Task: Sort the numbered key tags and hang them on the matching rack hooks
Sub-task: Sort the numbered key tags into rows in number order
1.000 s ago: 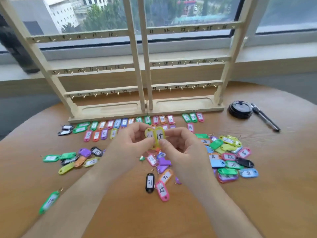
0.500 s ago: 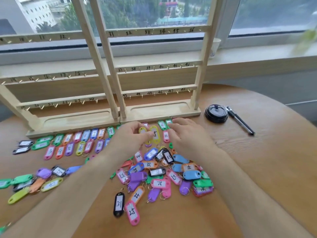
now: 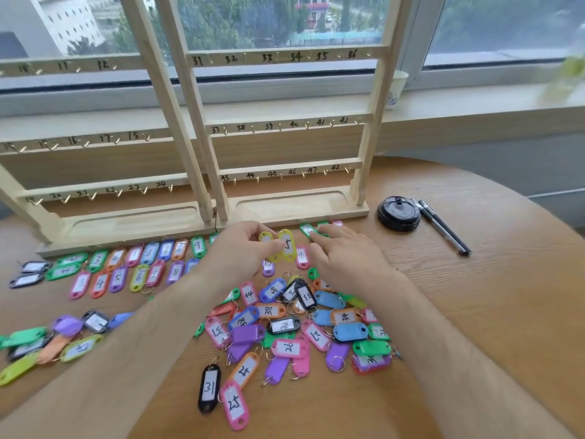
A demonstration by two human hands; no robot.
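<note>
The pale wooden hook rack runs out of the top and left edges, and its leftmost hook numbers are smeared. The left forearm covers part of the two rows of coloured numbered key tags on the round wooden bench. The thumb of the left hand hides part of the labels on the two yellow plastic tags in its grip. The loose coloured tags at the lower left are blurred, most numbers unreadable. The white paper cup sits half behind a rack post. The green plant at the right edge is a blur.

round wooden table | window | pale sill | daylight
</note>
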